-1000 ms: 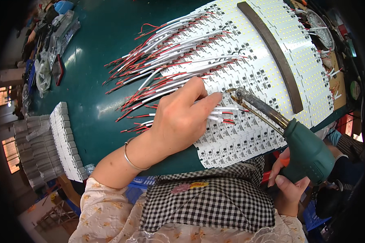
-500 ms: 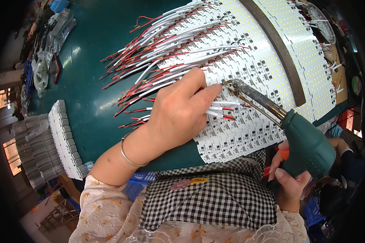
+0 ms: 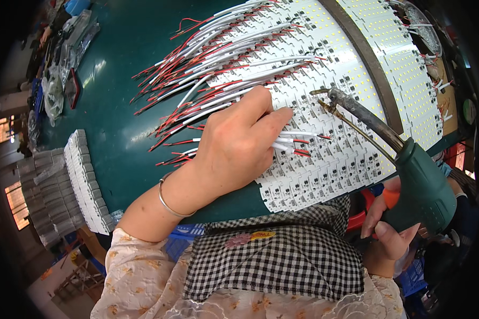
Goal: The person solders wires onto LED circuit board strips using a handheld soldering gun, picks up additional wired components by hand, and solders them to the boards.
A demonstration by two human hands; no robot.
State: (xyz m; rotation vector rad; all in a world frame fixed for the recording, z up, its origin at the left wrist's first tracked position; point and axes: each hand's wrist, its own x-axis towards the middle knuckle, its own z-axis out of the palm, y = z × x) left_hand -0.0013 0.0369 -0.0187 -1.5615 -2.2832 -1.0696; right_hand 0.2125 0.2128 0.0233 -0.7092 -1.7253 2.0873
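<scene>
My left hand (image 3: 238, 142) is closed over the circuit boards, thumb and forefinger pinched together. Short white cables (image 3: 288, 144) with red and black wire ends run under its palm and stick out on both sides. The pinched fingertips rest close to the solder pads; what lies between them is hidden. In my right hand (image 3: 391, 240) is a green soldering gun (image 3: 427, 183) with an orange trigger, gripped by its handle. Its dark, bent tip and thin feed tube hang over the white circuit boards (image 3: 324, 181), to the right of my left fingertips and apart from them.
Rows of attached cables (image 3: 207, 69) fan out leftward across the green table (image 3: 117, 106). A dark metal bar (image 3: 364, 53) lies across the boards. Stacked white strips (image 3: 85, 181) stand at the left edge, plastic bags (image 3: 53, 95) farther back. Wire scraps lie at far right.
The soldering gun has moved right with my right hand, its tip drawing away from my left fingertips. My left hand has stayed nearly in place.
</scene>
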